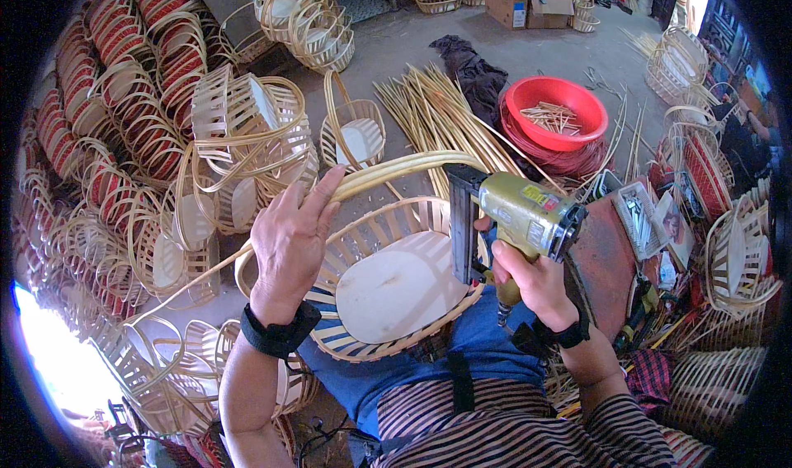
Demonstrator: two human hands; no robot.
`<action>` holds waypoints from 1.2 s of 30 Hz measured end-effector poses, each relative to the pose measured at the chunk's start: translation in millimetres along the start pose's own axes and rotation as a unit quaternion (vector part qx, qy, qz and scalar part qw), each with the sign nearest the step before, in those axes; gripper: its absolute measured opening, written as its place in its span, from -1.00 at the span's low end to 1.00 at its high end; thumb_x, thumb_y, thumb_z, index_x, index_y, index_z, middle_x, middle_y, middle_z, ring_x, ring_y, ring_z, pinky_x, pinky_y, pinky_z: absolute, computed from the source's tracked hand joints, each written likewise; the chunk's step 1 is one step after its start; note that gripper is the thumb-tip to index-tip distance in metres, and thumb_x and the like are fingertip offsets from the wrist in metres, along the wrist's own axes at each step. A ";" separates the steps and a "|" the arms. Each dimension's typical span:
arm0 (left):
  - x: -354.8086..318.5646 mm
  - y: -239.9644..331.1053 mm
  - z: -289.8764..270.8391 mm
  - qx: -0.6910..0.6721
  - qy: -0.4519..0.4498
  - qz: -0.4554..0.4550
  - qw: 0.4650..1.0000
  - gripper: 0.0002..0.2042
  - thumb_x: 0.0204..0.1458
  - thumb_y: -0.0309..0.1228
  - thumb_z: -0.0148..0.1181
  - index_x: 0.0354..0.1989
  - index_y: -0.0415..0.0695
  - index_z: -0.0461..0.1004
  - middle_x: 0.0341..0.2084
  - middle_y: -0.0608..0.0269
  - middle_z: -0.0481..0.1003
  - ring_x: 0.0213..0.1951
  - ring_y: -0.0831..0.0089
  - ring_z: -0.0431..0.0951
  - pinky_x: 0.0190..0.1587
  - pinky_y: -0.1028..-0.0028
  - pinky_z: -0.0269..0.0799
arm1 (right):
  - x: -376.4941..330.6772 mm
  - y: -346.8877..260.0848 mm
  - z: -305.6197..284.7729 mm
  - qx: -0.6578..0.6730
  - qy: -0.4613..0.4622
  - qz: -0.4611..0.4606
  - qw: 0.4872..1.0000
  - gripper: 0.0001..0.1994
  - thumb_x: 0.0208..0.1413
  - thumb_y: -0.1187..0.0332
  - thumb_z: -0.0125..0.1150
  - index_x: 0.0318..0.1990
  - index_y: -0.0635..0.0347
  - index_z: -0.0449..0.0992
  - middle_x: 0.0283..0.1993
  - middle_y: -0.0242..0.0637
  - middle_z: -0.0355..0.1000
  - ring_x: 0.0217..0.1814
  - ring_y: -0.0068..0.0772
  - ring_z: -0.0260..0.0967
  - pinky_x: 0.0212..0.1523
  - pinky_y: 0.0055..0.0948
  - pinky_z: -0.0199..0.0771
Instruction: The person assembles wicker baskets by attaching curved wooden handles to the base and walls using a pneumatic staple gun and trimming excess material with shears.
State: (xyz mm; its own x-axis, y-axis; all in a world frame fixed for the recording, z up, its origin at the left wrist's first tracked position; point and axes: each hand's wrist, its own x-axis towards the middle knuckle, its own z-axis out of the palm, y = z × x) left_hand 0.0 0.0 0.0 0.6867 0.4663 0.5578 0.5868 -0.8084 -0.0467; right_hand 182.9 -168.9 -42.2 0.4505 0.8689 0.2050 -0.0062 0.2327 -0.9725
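Note:
A shallow oval basket [337, 343] of pale bamboo slats with a flat light wooden base [398, 291] rests on my lap. My left hand [289, 235] is closed round its arched handle [394, 168] at the left side, index finger lying along the strips. A long loose cane end trails from that hand down to the left. In my right hand [532, 282] is an olive-gold air nail gun [521, 212], gripped by its handle. The gun's black nose meets the top of the arch near its right end. Whether the trigger is pressed cannot be seen.
Stacked red-and-tan baskets [124, 97] fill the left side. Finished-looking pale baskets [247, 122] stand nearer. Ahead lie bamboo sticks [441, 122] and a red basin [577, 109] of short pieces. At right are an open tray [639, 216] and more baskets [733, 258]. Cardboard boxes [524, 8] sit far back.

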 end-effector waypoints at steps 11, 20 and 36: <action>6.9 -1.8 -28.7 0.008 -0.108 -0.019 0.994 -0.61 -0.16 -0.37 -0.01 -0.06 0.11 0.23 -0.55 0.22 0.28 -0.45 0.32 0.35 -0.45 0.41 0.28 | 3.7 5.3 12.3 -0.030 0.030 0.009 0.999 -0.87 -0.12 0.55 -0.03 -0.35 0.27 0.34 -0.52 -0.43 0.30 -0.61 -0.70 0.19 -0.63 -0.70 0.20; -14.6 -37.9 -36.5 -0.047 -0.036 -0.077 0.995 -0.62 -0.19 -0.42 0.02 -0.10 0.15 0.27 -0.61 0.23 0.31 -0.52 0.32 0.37 -0.45 0.42 0.32 | 16.2 4.4 13.5 -0.054 0.088 -0.044 0.994 -0.79 -0.10 0.53 -0.04 -0.24 0.27 0.32 -0.32 -0.37 0.33 -0.48 -0.67 0.22 -0.48 -0.68 0.25; -0.8 -10.9 -13.6 0.026 0.072 -0.044 0.996 -0.60 -0.28 -0.39 0.12 -0.14 0.10 0.31 -0.70 0.30 0.18 -0.60 0.41 0.28 -0.59 0.46 0.23 | -0.2 7.2 58.3 -0.147 -0.096 -0.077 0.982 -0.76 -0.11 0.47 -0.04 -0.21 0.25 0.27 -0.30 -0.28 0.33 -0.51 -0.57 0.20 -0.49 -0.61 0.23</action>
State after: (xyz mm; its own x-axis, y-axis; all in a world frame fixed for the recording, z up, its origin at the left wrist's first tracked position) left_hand -12.8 3.5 11.3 0.5653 0.4749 0.6745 0.6654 -0.7457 -0.0327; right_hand 130.8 -141.9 -42.7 0.2502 0.9062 0.3409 0.3193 0.2552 -0.9126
